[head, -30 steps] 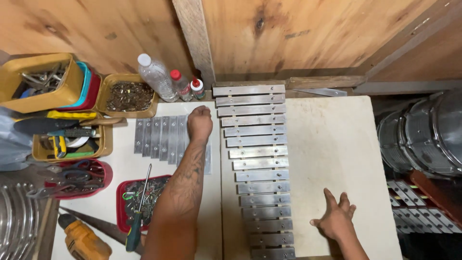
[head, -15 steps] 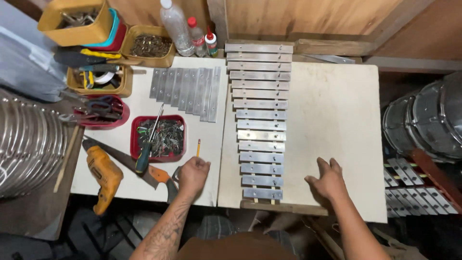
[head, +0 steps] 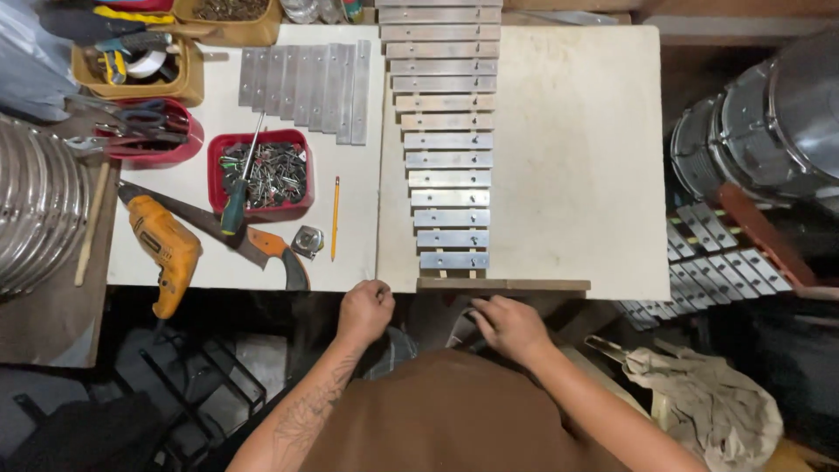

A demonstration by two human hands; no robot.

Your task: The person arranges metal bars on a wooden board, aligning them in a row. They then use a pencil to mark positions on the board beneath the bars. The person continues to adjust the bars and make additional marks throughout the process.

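Both hands, left hand (head: 365, 311) and right hand (head: 509, 327), curl (fingertips hidden) below the white board (head: 568, 157).

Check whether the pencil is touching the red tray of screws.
Apart. The head view shows the pencil lying on the white tabletop just right of the red tray, with a thin strip of bare white surface between them along its length.

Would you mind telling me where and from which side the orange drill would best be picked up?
Probably by the handle of the orange drill, which lies flat with its handle end hanging over the table's near edge. Coming from that near side, the left hand is closer and could likely wrap the overhanging part without disturbing the saw beside it.
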